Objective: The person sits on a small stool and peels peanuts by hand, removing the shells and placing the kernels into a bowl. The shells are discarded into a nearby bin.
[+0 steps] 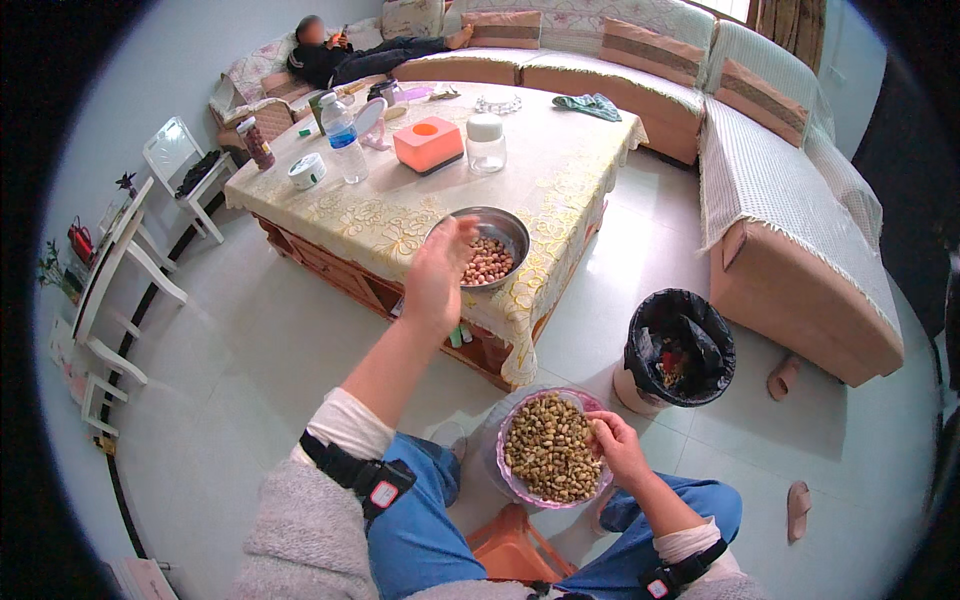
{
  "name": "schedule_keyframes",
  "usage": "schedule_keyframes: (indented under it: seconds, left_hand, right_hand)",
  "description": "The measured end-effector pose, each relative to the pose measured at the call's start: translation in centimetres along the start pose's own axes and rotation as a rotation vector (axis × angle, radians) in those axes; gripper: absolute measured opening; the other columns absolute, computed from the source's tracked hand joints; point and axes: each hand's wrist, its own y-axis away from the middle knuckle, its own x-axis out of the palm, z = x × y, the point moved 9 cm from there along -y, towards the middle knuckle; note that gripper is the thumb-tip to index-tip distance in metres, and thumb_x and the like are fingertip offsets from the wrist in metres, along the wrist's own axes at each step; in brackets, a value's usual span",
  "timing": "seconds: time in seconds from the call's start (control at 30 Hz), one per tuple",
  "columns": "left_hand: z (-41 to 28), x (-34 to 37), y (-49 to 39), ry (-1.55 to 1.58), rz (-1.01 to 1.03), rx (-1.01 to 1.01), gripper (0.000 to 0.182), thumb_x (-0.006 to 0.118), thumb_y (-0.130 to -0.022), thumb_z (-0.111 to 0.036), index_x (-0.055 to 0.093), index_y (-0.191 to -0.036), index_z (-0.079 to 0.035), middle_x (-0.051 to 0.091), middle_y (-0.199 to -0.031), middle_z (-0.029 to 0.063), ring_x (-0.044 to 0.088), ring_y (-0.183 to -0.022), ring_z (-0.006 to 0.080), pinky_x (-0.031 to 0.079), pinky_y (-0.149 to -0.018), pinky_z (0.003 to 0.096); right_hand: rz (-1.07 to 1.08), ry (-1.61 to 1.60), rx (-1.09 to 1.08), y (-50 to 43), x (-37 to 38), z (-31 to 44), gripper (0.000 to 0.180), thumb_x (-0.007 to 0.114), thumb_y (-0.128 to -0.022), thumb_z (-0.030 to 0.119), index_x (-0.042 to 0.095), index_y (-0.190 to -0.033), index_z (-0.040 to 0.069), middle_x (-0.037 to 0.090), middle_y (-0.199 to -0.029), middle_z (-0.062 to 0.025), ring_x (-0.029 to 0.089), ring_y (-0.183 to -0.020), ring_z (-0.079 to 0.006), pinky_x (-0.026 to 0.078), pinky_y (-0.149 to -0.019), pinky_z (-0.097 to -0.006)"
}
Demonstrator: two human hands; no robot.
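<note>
My left hand point(437, 274) is raised over the near left rim of a stainless steel bowl point(517, 229), its fingers blurred and curving over it. In the bowl lie reddish shelled peanuts point(489, 262); whether the hand holds any is hidden. Lower down, a pink plastic basin point(517, 491) stands between my knees, heaped with peanuts in their shells point(553, 450). At the basin's right rim, my right hand point(619, 446) has thumb and fingers pinched together, apparently on a peanut at the edge of the heap.
The bowl stands on a corner of a cloth-covered table point(547, 195). Behind it are a glass jar point(486, 150), an orange tissue box point(429, 146) and a water bottle point(346, 146). A black-lined bin point(637, 390) stands right of the basin. A person point(330, 60) reclines on the sofa point(600, 79).
</note>
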Motion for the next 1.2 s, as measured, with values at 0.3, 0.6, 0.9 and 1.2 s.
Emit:
schedule_keyframes:
  seconds: [0.3, 0.6, 0.9, 1.2]
  left_hand:
    - [14.9, 3.3, 14.9, -0.236, 0.32, -0.798, 0.013, 0.055, -0.081, -0.014, 0.056, -0.086, -0.002, 0.057, -0.079, 0.0028, 0.051, -0.066, 0.0078, 0.042, -0.06, 0.02]
    - [17.8, 3.3, 18.1, -0.202, 0.308, -0.83, 0.019, 0.057, -0.08, -0.015, 0.058, -0.09, 0.0, 0.057, -0.074, 0.0022, 0.051, -0.061, 0.0067, 0.042, -0.055, 0.0176]
    - [18.7, 2.9, 18.0, -0.089, 0.264, -0.834, 0.015, 0.059, -0.079, -0.011, 0.055, -0.089, -0.001, 0.055, -0.073, 0.0016, 0.05, -0.061, 0.0064, 0.041, -0.054, 0.0174]
    - [18.8, 3.1, 18.3, -0.074, 0.314, -0.939, 0.015, 0.058, -0.08, -0.014, 0.055, -0.085, 0.0, 0.054, -0.07, 0.0018, 0.048, -0.059, 0.0066, 0.04, -0.052, 0.0176]
  right_hand:
    - [0.087, -0.047, -0.079, 0.7, 1.9, 2.5, 0.019, 0.052, -0.084, 0.013, 0.051, -0.1, 0.004, 0.056, -0.08, 0.0, 0.049, -0.068, -0.0053, 0.04, -0.059, -0.0187]
    - [0.104, 0.057, -0.167, 1.0, 2.7, 3.1, 0.019, 0.058, -0.079, 0.007, 0.054, -0.097, 0.003, 0.058, -0.083, -0.0003, 0.052, -0.075, -0.0056, 0.043, -0.066, -0.0203]
    - [0.149, 0.024, -0.055, 0.8, 3.2, 2.9, 0.019, 0.051, -0.084, 0.011, 0.052, -0.101, 0.002, 0.056, -0.085, -0.0007, 0.051, -0.071, -0.0057, 0.043, -0.064, -0.0193]
    - [0.113, 0.237, -0.122, 0.9, 3.4, 3.4, 0.021, 0.05, -0.084, 0.006, 0.054, -0.104, 0.0, 0.057, -0.08, -0.001, 0.051, -0.065, -0.0058, 0.044, -0.06, -0.0196]
